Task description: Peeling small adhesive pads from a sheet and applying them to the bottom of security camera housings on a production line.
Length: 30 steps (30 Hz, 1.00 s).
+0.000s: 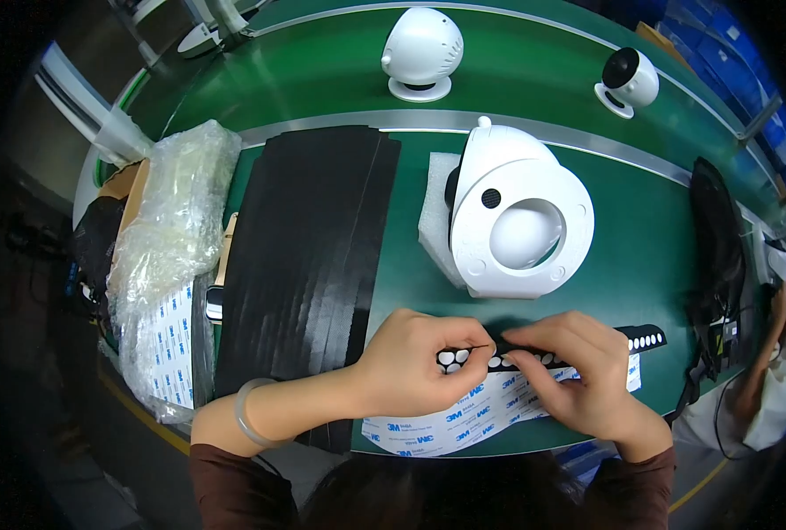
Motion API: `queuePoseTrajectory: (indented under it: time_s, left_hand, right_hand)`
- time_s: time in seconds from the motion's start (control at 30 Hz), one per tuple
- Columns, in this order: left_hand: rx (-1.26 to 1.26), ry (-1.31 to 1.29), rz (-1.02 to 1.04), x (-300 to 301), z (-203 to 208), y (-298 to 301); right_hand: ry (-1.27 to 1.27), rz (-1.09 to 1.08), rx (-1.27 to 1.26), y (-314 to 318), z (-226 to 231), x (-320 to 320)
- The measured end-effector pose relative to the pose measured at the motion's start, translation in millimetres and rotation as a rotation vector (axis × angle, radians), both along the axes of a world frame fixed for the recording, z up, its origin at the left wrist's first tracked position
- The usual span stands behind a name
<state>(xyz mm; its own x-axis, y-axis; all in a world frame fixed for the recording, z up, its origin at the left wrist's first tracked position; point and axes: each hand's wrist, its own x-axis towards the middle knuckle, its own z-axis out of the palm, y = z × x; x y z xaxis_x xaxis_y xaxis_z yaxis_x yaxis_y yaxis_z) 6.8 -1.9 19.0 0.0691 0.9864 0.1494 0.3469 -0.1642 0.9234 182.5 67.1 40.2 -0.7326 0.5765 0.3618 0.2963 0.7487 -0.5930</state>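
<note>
Near the front edge of the table, a black strip with white round pads (646, 340) runs under both hands. My left hand (419, 362) is closed, thumb and forefinger pinched at the strip's edge. Close beside it, my right hand (583, 367) also pinches the strip; its fingertips almost meet the left ones. Whether a loose pad sits between the fingertips is too small to tell. Beneath lies a white backing sheet with blue print (437, 433). Just beyond stands a white rounded device (525, 265), its ring-shaped base facing me, with one black round pad (491, 198) on it.
A stack of black sheets (305, 256) lies left of my hands, beside bubble-wrapped goods (177, 203). White foam (437, 212) is under the device. Two more white devices, one larger (424, 53) and one smaller (631, 79), stand on the green belt. Black bags (720, 238) lie right.
</note>
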Motion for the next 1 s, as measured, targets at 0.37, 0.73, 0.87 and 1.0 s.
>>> queuePoseTrajectory:
  time_s: [0.37, 0.73, 0.87, 1.0]
  left_hand:
    - [-0.202, -0.303, 0.023, 3, 0, -1]
    - [0.057, 0.04, 0.016, 5, 4, -4]
    - [0.15, 0.09, 0.018, 6, 4, -4]
    - [0.288, 0.153, 0.025, 7, 2, -4]
  right_hand:
    - [0.039, 0.049, 0.482, -10, -12, 0]
    - [0.001, 0.037, -0.028, 0, 8, 0]
    - [0.017, 0.019, -0.071, 1, 9, 1]
    - [0.004, 0.046, -0.045, 2, 11, 1]
